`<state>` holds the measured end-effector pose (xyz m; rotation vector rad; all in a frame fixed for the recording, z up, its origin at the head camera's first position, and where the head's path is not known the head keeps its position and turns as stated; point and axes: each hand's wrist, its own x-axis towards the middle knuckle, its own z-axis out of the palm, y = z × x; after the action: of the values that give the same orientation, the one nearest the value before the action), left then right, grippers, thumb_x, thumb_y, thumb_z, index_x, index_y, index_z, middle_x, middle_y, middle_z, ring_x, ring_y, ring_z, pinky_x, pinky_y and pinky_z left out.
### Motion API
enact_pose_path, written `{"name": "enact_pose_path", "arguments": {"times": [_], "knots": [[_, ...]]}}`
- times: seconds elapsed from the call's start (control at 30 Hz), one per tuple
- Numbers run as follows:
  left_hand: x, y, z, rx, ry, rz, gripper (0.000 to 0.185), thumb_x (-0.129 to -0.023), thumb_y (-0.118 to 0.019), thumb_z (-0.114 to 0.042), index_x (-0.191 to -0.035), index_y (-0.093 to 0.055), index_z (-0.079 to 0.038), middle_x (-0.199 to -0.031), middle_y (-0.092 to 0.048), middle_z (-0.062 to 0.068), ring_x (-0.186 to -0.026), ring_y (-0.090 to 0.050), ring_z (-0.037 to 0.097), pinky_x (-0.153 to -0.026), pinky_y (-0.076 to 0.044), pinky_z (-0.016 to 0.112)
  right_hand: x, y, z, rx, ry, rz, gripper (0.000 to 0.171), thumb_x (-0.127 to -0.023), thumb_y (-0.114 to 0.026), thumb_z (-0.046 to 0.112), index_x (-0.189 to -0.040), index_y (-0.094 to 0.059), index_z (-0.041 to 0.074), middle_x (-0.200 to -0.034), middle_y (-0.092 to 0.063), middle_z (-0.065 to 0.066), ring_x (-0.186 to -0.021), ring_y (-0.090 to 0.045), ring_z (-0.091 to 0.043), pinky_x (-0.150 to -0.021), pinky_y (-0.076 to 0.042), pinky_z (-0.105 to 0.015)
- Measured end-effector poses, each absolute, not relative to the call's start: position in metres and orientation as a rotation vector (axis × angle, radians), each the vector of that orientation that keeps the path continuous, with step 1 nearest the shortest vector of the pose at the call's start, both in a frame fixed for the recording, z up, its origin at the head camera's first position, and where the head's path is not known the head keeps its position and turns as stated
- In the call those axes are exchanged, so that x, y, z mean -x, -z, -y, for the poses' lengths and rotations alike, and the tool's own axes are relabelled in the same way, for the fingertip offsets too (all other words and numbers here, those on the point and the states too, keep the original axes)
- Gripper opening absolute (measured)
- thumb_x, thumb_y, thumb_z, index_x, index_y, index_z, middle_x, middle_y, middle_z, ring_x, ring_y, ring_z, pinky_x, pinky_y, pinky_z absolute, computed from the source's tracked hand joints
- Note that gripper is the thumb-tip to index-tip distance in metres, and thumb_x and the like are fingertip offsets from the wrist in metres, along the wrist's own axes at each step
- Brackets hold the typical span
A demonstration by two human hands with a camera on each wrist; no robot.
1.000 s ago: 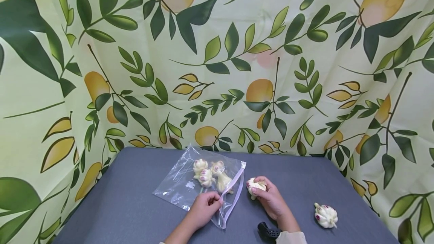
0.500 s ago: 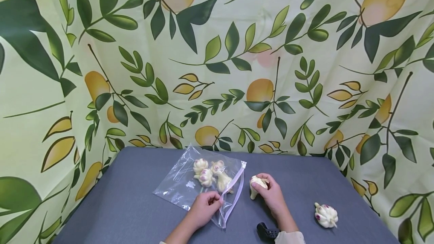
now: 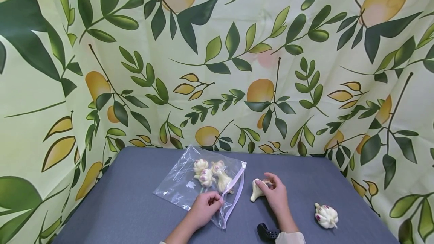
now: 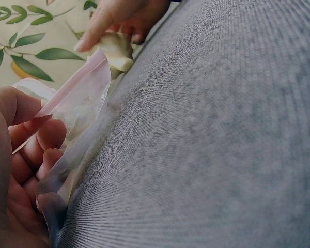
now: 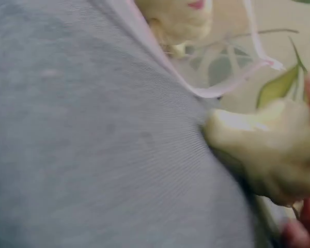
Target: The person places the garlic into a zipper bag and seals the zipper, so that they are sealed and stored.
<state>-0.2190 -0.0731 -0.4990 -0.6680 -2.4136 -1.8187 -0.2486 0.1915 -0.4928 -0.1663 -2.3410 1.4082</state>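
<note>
A clear zip bag (image 3: 178, 178) with a pink-white zip strip lies on the table, with several garlic bulbs (image 3: 206, 178) inside. My left hand (image 3: 204, 209) pinches the near side of its mouth between thumb and fingers; in the left wrist view the strip (image 4: 80, 82) rises from that pinch. Right of the mouth, my right hand (image 3: 277, 197) grips another garlic bulb (image 3: 257, 191), its stem pointing toward me and to the left. In the right wrist view that bulb (image 5: 263, 150) sits near the open mouth of the bag, apart from it.
One loose garlic bulb (image 3: 326, 216) lies at the right of the grey table (image 3: 135, 206). A black wrist device (image 3: 268, 232) sits by the right sleeve (image 3: 289, 238). A fruit-and-leaf patterned cloth (image 3: 227, 86) stands behind the table.
The garlic bulb has turned in my right hand, so its stem swings down and toward me. That hand has shifted slightly right. My left hand and the bag stay put.
</note>
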Motion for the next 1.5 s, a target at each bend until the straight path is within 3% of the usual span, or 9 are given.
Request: {"name": "enact_pose_path", "arguments": {"times": [0.3, 0.57, 0.73, 0.93, 1.07, 1.23, 1.4, 1.5], "knots": [[0.220, 0.500, 0.073, 0.667, 1.817, 2.402, 0.011, -0.088, -0.068, -0.014, -0.078, -0.067, -0.010, -0.064, -0.048, -0.009, -0.057, -0.042, -0.003, -0.054, -0.037, 0.016, 0.250, 0.492, -0.191, 0.135, -1.349, 2.426, 0.036, -0.081, -0.080, 0.028, -0.107, -0.070, 0.005, -0.087, -0.066, -0.006, -0.069, -0.049, -0.009, -0.064, -0.041, -0.024], [0.221, 0.502, 0.073, 0.656, 1.816, 2.410, 0.010, -0.088, -0.068, -0.013, -0.079, -0.067, -0.009, -0.065, -0.048, -0.009, -0.057, -0.042, -0.002, -0.054, -0.036, 0.017, 0.252, 0.495, -0.189, 0.098, -1.295, 2.551, 0.043, -0.076, -0.084, 0.034, -0.110, -0.069, 0.012, -0.101, -0.068, -0.006, -0.076, -0.052, -0.011, -0.067, -0.043, -0.025], [0.221, 0.501, 0.073, 0.658, 1.821, 2.410, 0.010, -0.088, -0.068, -0.013, -0.079, -0.067, -0.009, -0.064, -0.047, -0.009, -0.057, -0.042, -0.003, -0.054, -0.036, 0.016, 0.252, 0.498, -0.188, 0.044, -1.357, 2.553, 0.045, -0.072, -0.086, 0.024, -0.107, -0.062, 0.011, -0.097, -0.065, -0.005, -0.077, -0.054, -0.012, -0.067, -0.044, -0.024], [0.221, 0.501, 0.073, 0.660, 1.819, 2.407, 0.011, -0.088, -0.068, -0.013, -0.079, -0.067, -0.009, -0.064, -0.047, -0.009, -0.057, -0.041, -0.003, -0.053, -0.036, 0.017, 0.252, 0.497, -0.189, 0.071, -1.554, 2.442, 0.043, -0.075, -0.077, 0.008, -0.107, -0.049, 0.003, -0.096, -0.062, -0.013, -0.077, -0.055, -0.012, -0.066, -0.046, -0.023], [0.220, 0.501, 0.073, 0.664, 1.818, 2.410, 0.011, -0.088, -0.068, -0.014, -0.078, -0.067, -0.010, -0.064, -0.048, -0.009, -0.057, -0.042, -0.003, -0.054, -0.036, 0.016, 0.252, 0.495, -0.190, 0.083, -1.597, 2.378, 0.052, -0.075, -0.077, 0.005, -0.115, -0.045, 0.001, -0.105, -0.059, -0.019, -0.080, -0.054, -0.013, -0.068, -0.046, -0.024], [0.219, 0.499, 0.074, 0.669, 1.798, 2.424, 0.011, -0.088, -0.069, -0.015, -0.078, -0.067, -0.011, -0.064, -0.047, -0.010, -0.057, -0.042, -0.003, -0.055, -0.037, 0.015, 0.250, 0.495, -0.187, 0.047, -1.561, 2.447, 0.068, -0.078, -0.081, 0.020, -0.137, -0.047, 0.011, -0.110, -0.058, -0.019, -0.074, -0.057, -0.015, -0.064, -0.050, -0.027], [0.219, 0.498, 0.074, 0.671, 1.789, 2.427, 0.011, -0.088, -0.068, -0.016, -0.078, -0.067, -0.011, -0.064, -0.048, -0.010, -0.057, -0.043, -0.002, -0.054, -0.037, 0.016, 0.251, 0.497, -0.180, -0.080, -1.458, 2.486, 0.054, -0.083, -0.078, 0.027, -0.133, -0.061, 0.014, -0.110, -0.065, -0.012, -0.079, -0.055, -0.012, -0.068, -0.046, -0.026], [0.220, 0.499, 0.073, 0.668, 1.794, 2.425, 0.011, -0.088, -0.068, -0.015, -0.078, -0.067, -0.011, -0.064, -0.049, -0.009, -0.057, -0.043, -0.002, -0.054, -0.037, 0.017, 0.249, 0.496, -0.176, -0.096, -1.487, 2.458, 0.051, -0.082, -0.078, 0.022, -0.130, -0.063, 0.014, -0.114, -0.065, -0.012, -0.085, -0.053, -0.012, -0.073, -0.043, -0.025]]}}
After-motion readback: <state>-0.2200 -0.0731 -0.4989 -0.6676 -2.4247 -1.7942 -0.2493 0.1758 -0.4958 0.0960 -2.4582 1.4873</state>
